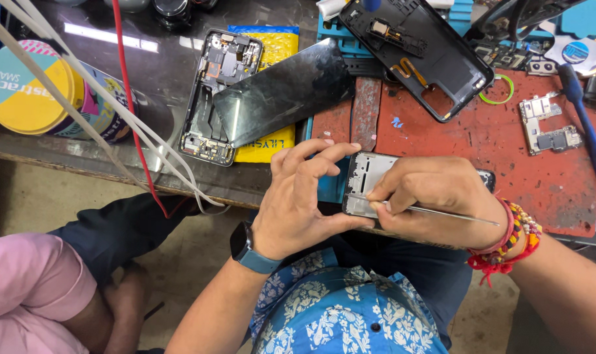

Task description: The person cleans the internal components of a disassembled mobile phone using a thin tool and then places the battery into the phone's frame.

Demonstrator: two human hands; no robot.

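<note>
Head view shows the left hand [298,196] gripping a phone frame [367,183] at the worktop [508,144] edge. Right hand [435,193] pinches thin metal tweezers [442,213], tip on the frame. Looks like picking at it; steady, gentle moves needed.

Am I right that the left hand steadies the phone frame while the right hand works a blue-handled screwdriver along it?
Not quite. In the head view the right hand holds thin metal tweezers; the blue-handled screwdriver lies untouched on the red mat. The left hand does steady the phone frame.
</note>
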